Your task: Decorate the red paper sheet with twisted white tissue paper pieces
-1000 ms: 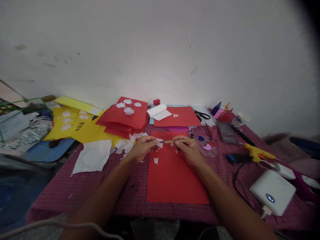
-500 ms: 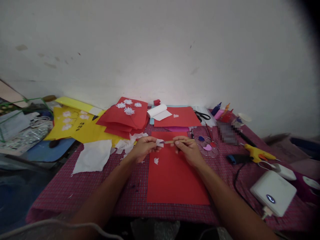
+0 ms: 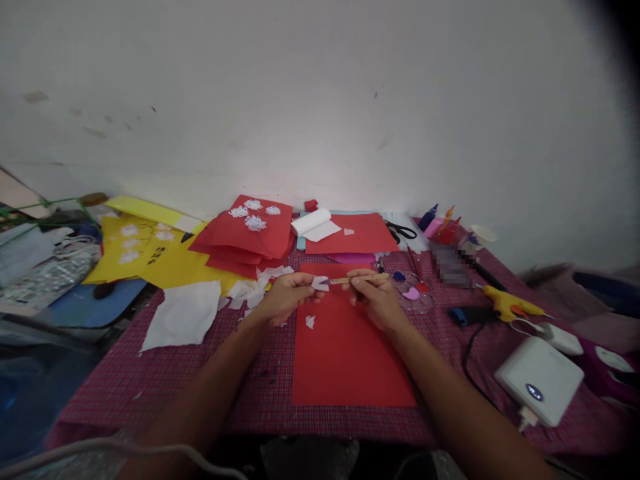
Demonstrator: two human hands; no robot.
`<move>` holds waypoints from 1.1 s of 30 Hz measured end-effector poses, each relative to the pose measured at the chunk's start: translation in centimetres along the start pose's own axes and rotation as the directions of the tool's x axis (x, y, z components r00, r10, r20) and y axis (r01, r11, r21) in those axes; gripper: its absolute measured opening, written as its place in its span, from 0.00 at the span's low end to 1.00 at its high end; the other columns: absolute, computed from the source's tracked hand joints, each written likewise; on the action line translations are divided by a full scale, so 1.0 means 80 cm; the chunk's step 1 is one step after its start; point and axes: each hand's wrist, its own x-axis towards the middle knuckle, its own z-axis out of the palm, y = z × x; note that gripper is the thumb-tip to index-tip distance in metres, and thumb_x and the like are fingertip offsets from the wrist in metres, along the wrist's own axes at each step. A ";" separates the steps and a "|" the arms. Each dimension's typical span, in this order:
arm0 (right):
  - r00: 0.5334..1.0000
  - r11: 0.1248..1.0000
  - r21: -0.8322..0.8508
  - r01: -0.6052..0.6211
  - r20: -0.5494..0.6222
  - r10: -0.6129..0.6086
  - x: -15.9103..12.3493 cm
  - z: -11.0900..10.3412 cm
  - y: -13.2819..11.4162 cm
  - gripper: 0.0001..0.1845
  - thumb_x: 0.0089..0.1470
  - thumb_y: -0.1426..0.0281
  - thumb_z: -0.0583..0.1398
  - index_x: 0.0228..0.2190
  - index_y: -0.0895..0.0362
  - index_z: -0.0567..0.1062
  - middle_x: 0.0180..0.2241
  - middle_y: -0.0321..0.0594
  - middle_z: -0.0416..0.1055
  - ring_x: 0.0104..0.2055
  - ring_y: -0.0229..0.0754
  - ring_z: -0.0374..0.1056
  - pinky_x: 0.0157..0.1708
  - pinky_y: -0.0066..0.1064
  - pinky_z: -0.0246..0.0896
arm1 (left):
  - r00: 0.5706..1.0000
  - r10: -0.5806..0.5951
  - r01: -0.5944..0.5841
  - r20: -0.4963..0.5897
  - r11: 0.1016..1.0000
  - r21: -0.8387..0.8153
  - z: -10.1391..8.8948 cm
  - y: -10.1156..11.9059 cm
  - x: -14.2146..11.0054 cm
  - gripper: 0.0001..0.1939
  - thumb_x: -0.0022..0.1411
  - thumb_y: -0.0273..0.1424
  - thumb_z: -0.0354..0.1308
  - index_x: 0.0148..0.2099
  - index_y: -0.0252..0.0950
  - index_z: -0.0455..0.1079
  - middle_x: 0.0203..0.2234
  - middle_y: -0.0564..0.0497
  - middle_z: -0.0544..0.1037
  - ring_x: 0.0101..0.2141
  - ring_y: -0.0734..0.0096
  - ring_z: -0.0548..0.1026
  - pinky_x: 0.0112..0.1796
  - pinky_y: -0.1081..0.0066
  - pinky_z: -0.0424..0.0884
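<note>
My left hand pinches a small piece of white paper above a red sheet. Closed round a thin paintbrush with a pale wooden handle is my right hand. The brush tip points left and meets the white paper, where a purplish mark shows. Below my left hand, a small torn scrap lies on the red sheet. A clear round palette with blue, red and pink paint sits just beyond my right hand.
Red cards with white paper flowers and yellow sheets lie at the left, near white tissue. A white paper roll rests at the back. A yellow glue gun, paint bottles and a white box occupy the right.
The white paper in my left hand has turned slightly, and its forked end now shows around the brush tip. Both hands keep nearly the same place. The view has shifted a little.
</note>
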 end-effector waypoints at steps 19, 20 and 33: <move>0.995 0.986 0.135 -0.097 0.040 0.092 -0.004 0.004 -0.011 0.08 0.49 0.68 0.65 0.33 0.58 0.77 0.26 0.39 0.78 0.19 0.34 0.65 0.19 0.25 0.57 | 0.988 -0.131 0.135 0.087 0.990 -0.047 0.000 0.008 -0.008 0.12 0.54 0.30 0.68 0.40 0.29 0.74 0.35 0.44 0.81 0.34 0.69 0.80 0.35 0.71 0.76; 0.995 0.987 0.128 -0.093 0.039 0.088 -0.004 0.004 -0.011 0.07 0.49 0.68 0.65 0.33 0.58 0.77 0.26 0.39 0.78 0.19 0.34 0.65 0.19 0.25 0.57 | 0.988 -0.129 0.133 0.083 0.991 -0.035 0.000 0.008 -0.008 0.13 0.54 0.30 0.68 0.40 0.29 0.74 0.35 0.45 0.81 0.34 0.70 0.80 0.35 0.72 0.76; 0.995 0.983 -0.168 0.067 0.079 -0.054 -0.007 0.002 -0.004 0.10 0.54 0.64 0.63 0.36 0.57 0.77 0.29 0.39 0.78 0.22 0.35 0.66 0.23 0.27 0.62 | 0.997 -0.064 0.071 -0.051 0.986 0.153 0.002 -0.003 -0.001 0.11 0.51 0.30 0.67 0.36 0.31 0.73 0.27 0.50 0.78 0.28 0.75 0.76 0.30 0.74 0.71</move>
